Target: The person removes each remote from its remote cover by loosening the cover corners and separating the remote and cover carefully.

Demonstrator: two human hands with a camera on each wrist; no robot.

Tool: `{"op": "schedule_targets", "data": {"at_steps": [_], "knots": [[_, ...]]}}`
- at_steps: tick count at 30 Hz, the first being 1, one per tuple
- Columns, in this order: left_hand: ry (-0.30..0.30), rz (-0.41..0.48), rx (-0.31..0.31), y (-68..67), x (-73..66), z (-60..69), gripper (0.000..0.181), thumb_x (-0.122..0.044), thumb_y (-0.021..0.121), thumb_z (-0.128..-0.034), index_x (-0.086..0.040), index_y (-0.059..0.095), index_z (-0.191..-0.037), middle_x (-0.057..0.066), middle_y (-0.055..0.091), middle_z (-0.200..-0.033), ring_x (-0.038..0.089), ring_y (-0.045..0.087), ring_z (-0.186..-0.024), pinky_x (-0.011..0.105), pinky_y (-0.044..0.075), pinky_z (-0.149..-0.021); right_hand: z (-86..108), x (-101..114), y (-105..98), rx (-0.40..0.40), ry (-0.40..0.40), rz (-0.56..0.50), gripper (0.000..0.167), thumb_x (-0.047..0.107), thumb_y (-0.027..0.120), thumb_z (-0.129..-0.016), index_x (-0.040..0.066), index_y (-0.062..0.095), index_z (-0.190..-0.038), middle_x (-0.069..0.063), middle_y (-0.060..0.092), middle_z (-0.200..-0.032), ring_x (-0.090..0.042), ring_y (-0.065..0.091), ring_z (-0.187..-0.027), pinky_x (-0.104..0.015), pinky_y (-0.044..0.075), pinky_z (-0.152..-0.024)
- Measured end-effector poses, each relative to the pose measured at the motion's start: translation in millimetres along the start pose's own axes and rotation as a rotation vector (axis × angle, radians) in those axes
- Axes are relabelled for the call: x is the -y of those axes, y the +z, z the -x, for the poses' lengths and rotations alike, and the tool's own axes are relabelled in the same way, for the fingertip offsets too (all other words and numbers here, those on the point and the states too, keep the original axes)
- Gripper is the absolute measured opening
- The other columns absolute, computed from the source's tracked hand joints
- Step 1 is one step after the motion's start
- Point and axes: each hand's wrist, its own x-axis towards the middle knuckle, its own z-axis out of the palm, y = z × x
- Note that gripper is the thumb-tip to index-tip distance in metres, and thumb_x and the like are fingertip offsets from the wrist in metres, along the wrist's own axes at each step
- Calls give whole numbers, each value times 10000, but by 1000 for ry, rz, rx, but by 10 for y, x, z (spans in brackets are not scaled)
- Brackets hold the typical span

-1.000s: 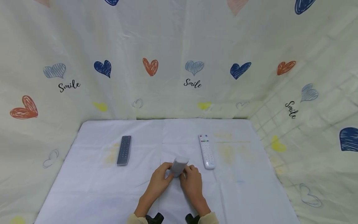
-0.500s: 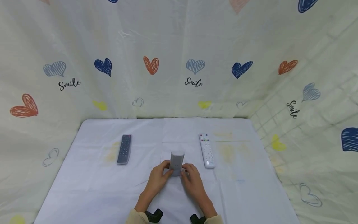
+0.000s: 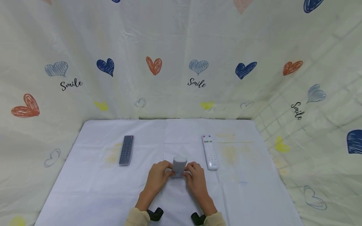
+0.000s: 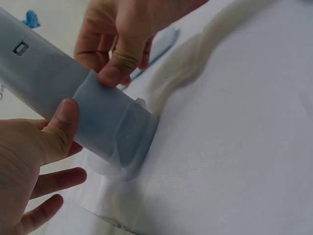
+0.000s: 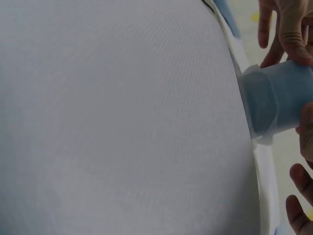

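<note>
A grey-white remote control (image 3: pixel 179 164) stands on end at the middle of the table, its lower part inside a translucent plastic sleeve (image 4: pixel 106 117). My left hand (image 3: pixel 158 174) pinches it from the left, low down; in the left wrist view the thumb of this hand (image 4: pixel 29 152) presses the sleeve's edge while other fingers spread. From the right, my right hand (image 3: pixel 196 179) pinches the sleeve's opposite edge. The remote's bottom end touches the cloth. Its button side is turned away in the head view.
A dark grey remote control (image 3: pixel 126 150) lies to the left and a white remote control (image 3: pixel 210 152) to the right, both buttons up. White cloth (image 3: pixel 99 194) covers the table. A curtain printed with hearts (image 3: pixel 169 37) hangs behind and along the sides.
The held remote control has gone from leaning right to upright, then its top has dipped slightly. My right hand has shifted a little; both hands keep hold low on it.
</note>
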Motion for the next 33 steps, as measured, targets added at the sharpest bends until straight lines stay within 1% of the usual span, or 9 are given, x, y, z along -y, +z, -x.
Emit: {"op": "schedule_targets", "data": {"at_steps": [2,4,8,13,21,25,28,31,33], "knots": [[53,-42,-48,16,-2,-10,273,-281,902,-716,-238,727,-920,-106,777,-939,119,726,-865,327,535,-755,-2,-8,12,-16,-11,5,296,108,903,-727,190,632,-813,47,624,-919,-168,585,-853,-331,444,-746],[65,-66,-72,30,-4,-14,273,-294,904,-704,-235,730,-907,-106,776,-918,114,721,-833,315,528,-731,-5,-9,19,-14,-5,-6,313,84,901,-727,185,613,-799,43,623,-920,-171,586,-855,-338,454,-752],[21,-85,-61,45,-2,-10,267,-319,897,-716,-224,739,-909,-86,780,-904,118,715,-803,308,547,-725,-21,1,24,22,26,-24,318,58,896,-739,178,613,-818,35,649,-974,-178,610,-906,-367,483,-795],[-24,-98,-38,47,-5,-3,252,-333,889,-732,-217,740,-898,-68,777,-888,133,701,-788,317,544,-715,-51,17,17,61,58,-16,301,80,894,-745,173,625,-842,35,675,-1009,-193,627,-936,-387,492,-815],[-19,-72,-68,70,-11,-7,262,-277,915,-707,-203,736,-883,-29,768,-844,163,684,-731,281,521,-636,-67,17,20,84,63,39,324,94,887,-740,201,609,-869,65,705,-970,-177,631,-887,-323,455,-735],[-28,-102,-58,119,16,25,270,-258,923,-689,-209,740,-881,-44,770,-863,164,691,-805,321,517,-681,-66,16,31,96,78,38,314,80,876,-751,205,619,-879,59,732,-984,-197,659,-931,-371,483,-768],[-52,-139,-49,141,30,72,281,-255,933,-664,-229,743,-869,-76,775,-880,149,689,-869,354,512,-732,-32,5,53,151,97,44,283,93,857,-790,223,637,-911,74,741,-1047,-195,660,-1018,-411,498,-845],[-73,-158,-46,148,15,94,280,-256,938,-661,-242,746,-865,-93,778,-877,139,682,-873,378,513,-766,19,-27,66,198,107,52,255,117,844,-821,253,662,-939,101,736,-1087,-183,636,-1087,-428,482,-903],[-78,-170,-33,162,-11,79,260,-270,926,-685,-246,740,-864,-98,776,-872,137,671,-867,388,510,-789,41,-60,57,196,99,73,252,132,843,-822,270,662,-929,122,723,-1072,-171,619,-1093,-423,467,-903]]}}
